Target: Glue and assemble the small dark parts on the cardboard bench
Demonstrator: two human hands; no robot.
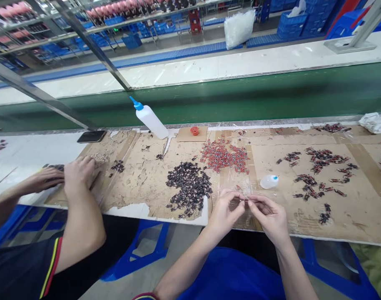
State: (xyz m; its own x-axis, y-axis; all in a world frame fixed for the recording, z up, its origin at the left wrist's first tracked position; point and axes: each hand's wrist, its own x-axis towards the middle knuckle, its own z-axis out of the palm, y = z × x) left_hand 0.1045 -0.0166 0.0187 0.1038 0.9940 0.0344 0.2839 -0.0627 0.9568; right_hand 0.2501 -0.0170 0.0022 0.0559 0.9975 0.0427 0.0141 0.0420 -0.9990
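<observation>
Fingertip to fingertip, my left hand (pixel 227 209) and my right hand (pixel 269 214) meet over the near edge of the cardboard. Both are pinched on a tiny dark and reddish part (pixel 245 199), too small to name. Beyond them lies a heap of small red parts with metal ends (pixel 226 156). A pile of small black parts (pixel 189 187) sits left of my left hand. To the right of my right hand are scattered clusters of red and black parts (pixel 324 160). A small white bottle with a blue tip (pixel 269 181) lies just behind my right hand.
A tall white squeeze bottle (pixel 153 121) leans at the back, near an orange-red cap (pixel 194 131). At left, a co-worker's hands (pixel 79 173) work beside a dark phone (pixel 91 136). A green panel (pixel 209 104) runs behind the table. Crumpled white material (pixel 374 123) lies back right.
</observation>
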